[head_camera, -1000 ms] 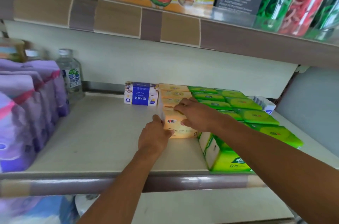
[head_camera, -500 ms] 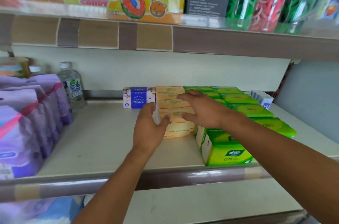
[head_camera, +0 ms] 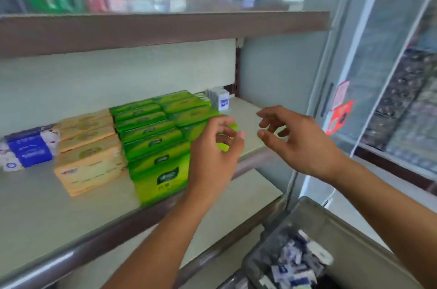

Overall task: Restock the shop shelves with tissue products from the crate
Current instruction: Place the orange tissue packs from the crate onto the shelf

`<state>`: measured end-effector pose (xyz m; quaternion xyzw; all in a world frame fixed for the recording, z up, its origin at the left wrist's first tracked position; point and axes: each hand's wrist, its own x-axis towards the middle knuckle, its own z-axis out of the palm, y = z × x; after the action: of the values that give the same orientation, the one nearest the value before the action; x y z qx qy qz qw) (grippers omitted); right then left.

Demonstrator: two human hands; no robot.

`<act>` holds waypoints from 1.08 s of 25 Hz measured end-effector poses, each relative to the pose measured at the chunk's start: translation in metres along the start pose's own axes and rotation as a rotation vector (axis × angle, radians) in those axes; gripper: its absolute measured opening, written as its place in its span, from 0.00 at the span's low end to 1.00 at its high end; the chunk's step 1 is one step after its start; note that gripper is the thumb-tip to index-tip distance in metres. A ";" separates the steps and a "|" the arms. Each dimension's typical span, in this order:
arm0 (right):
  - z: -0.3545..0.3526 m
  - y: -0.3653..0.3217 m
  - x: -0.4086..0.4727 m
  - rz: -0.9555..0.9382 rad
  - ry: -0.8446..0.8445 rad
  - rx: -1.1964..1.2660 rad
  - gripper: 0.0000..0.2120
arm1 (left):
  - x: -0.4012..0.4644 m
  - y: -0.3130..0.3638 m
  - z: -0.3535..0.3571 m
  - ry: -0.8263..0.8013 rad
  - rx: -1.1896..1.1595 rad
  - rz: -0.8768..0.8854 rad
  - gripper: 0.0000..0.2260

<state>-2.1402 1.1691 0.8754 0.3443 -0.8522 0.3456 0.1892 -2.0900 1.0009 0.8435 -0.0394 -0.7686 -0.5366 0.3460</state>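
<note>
progress: shelf partly stocked. on the pale laminate shelf board with brown metal front rail (head_camera: 71,222) sit, left to right, blue-and-white wrapped tissue packs (head_camera: 28,149), a row of orange soft-pack tissues (head_camera: 89,161), two rows of bright green soft-pack tissues (head_camera: 156,144), and small white-and-blue pocket tissue packs (head_camera: 221,99) at the back right corner. rows run front to back and look tidy, though the frame is motion-blurred.

left hand (head_camera: 215,154) hovers in front of the right green row, fingers loosely curled, holding nothing. can't tell whether it touches the packs. right hand (head_camera: 298,142) is in the air past the shelf's right end, fingers spread and slightly bent, also holding nothing.

left to do: grey plastic crate (head_camera: 335,236) at lower right holds a loose pile of small white-and-blue tissue packets (head_camera: 298,265), so stock remains. judging by the bare shelf strip right of the green rows, that's the likely slot for them. next step is probably a reach down into the crate.

around: brown shelf above (head_camera: 165,26) carries green and red wrapped goods and blue boxes, blurred. glass-door display cabinet (head_camera: 390,76) at right with red stickers. a lower shelf board (head_camera: 236,213) shows under the arms.

obstructions: the crate sits close by the lower shelf's corner, and the cabinet frame is near the right arm.
</note>
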 end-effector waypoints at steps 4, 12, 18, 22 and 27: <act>-0.049 0.071 -0.069 0.243 0.008 -0.104 0.14 | -0.023 -0.012 0.100 -0.232 -0.028 -0.049 0.10; -0.054 0.209 -0.229 0.888 -0.107 -0.133 0.15 | -0.118 -0.058 0.254 -0.710 0.004 -0.231 0.09; 0.046 0.324 -0.387 1.544 -0.499 -0.036 0.25 | -0.212 -0.152 0.336 -1.000 0.145 -0.532 0.10; 0.099 0.375 -0.449 1.732 -0.460 -0.062 0.28 | -0.273 -0.225 0.388 -1.189 0.330 -0.649 0.16; 0.128 0.419 -0.484 1.838 -0.308 -0.041 0.29 | -0.336 -0.286 0.427 -1.264 0.488 -0.769 0.25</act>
<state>-2.1170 1.5172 0.3236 -0.4269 -0.8118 0.2951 -0.2677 -2.1682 1.3482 0.3434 0.0086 -0.8760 -0.3105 -0.3690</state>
